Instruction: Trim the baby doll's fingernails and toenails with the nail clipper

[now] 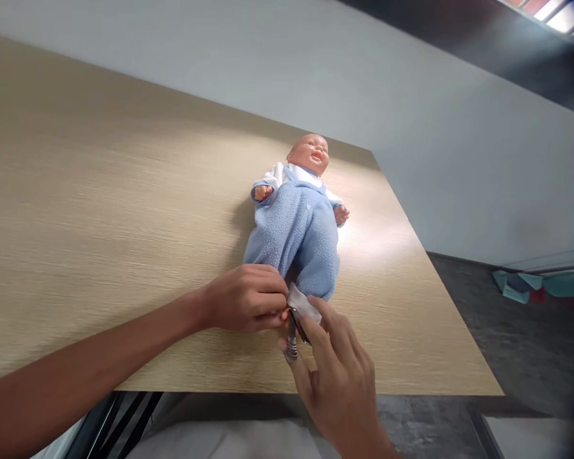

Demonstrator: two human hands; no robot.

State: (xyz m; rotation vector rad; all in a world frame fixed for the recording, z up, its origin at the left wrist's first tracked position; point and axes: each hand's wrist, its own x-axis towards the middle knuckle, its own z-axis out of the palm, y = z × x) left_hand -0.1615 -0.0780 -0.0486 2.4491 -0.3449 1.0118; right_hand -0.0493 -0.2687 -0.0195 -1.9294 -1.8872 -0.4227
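A baby doll (296, 217) in blue fleece dungarees and a white top lies on its back, head away from me. At the doll's foot, my left hand (251, 298) is closed, its fingers curled around the foot, which is mostly hidden. My right hand (339, 370) pinches a metal nail clipper (291, 338) between thumb and fingers, jaws up against the small toes beside my left fingertips. A white piece, like a sock or tissue (303, 305), sits just above the clipper, touching my right fingertips; which it is I cannot tell.
The doll lies on a wooden table (124, 210), whose near edge runs in front of my lap. A pale wall (249, 70) stands behind. On the right, teal cloths (516, 284) hang low over the grey floor (507, 338). A chair's dark frame (124, 421) shows lower left.
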